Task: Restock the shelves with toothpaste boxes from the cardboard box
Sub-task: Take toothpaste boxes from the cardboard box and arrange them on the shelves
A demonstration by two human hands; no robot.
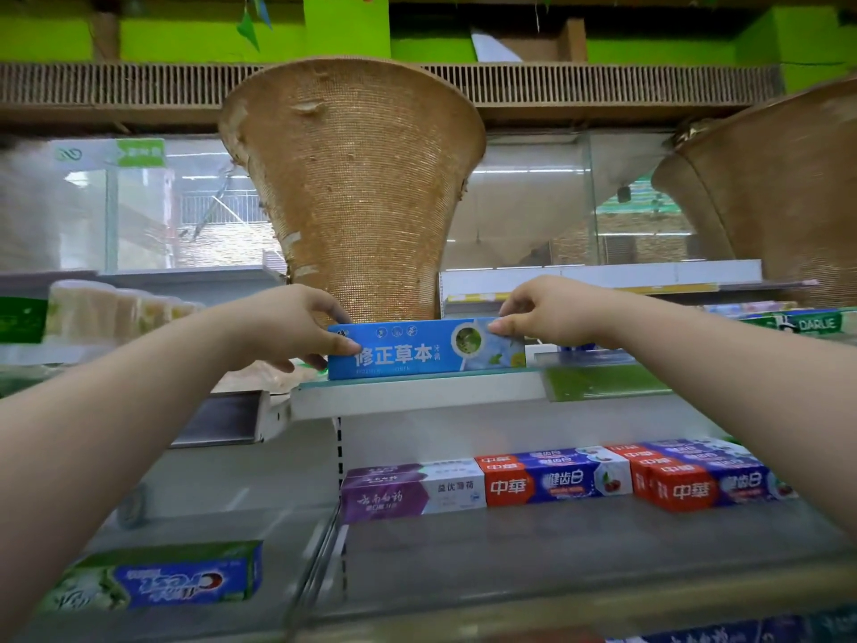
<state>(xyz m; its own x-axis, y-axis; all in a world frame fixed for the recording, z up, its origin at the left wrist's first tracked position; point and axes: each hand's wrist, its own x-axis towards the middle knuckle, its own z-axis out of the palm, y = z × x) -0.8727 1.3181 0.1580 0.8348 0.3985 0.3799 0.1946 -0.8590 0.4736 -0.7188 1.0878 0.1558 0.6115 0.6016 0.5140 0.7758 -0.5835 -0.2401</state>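
Both hands grip a blue toothpaste box [426,349] standing on its long edge at the front of the top glass shelf [417,385]. The left hand [292,324] pinches its left end, the right hand [547,317] its right end. Behind it rises a woven basket [352,187]. On the shelf below lie a purple toothpaste box [410,491] and red-and-blue toothpaste boxes [556,480]; a green-and-blue box [157,577] sits lower left.
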